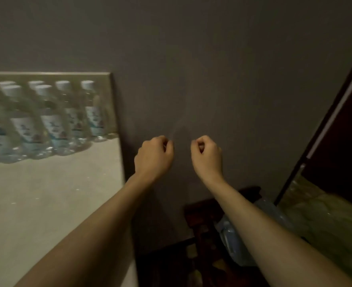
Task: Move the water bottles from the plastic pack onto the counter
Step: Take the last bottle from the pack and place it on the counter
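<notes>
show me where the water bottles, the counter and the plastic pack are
water bottles [53,123]: head view, label of a front-row bottle.
counter [53,195]: head view, bare top surface.
plastic pack [233,233]: head view, crumpled bluish wrap beneath the right forearm.

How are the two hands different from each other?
The left hand shows its back, knuckles hiding the fingers, while the right hand is turned so its curled fingers and thumb show. The left hand is nearer the pale stone counter; the right hand is nearer the dark wooden frame. Both are loosely closed fists raised before the grey wall.
</notes>
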